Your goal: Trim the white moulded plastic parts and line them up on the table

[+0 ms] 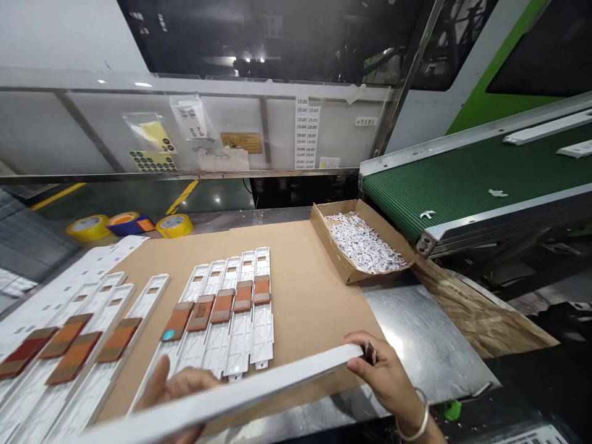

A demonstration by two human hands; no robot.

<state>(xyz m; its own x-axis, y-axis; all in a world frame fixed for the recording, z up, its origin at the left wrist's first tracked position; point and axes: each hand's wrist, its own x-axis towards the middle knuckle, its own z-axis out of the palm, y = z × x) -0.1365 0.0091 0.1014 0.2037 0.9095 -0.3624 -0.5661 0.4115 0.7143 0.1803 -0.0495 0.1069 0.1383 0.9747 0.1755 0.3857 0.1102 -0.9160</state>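
Observation:
A long white plastic strip (pixel 259 390) slants across the front, its near left end blurred and running out of view at the bottom. My right hand (pixel 382 370) pinches its far right end between thumb and fingers; a small dark thing, too unclear to name, shows at those fingertips. Behind the strip's left part, my left hand (pixel 180 385) grips it, thumb raised and fingers partly hidden. Beyond my left hand lie several white ribbed plastic panels (pixel 263 333) side by side, with reddish-brown blocks (pixel 223 306) across them. More such panels (pixel 150 293) lie at the left.
Brown cardboard (pixel 305 296) covers the metal table (pixel 430 333). A cardboard box (pixel 333 250) of small white plastic bits (pixel 365 243) stands below the green conveyor belt (pixel 462 179). Tape rolls (pixel 174 226) sit at the back left. A clear panel (pixel 282 123) with labels borders the far side.

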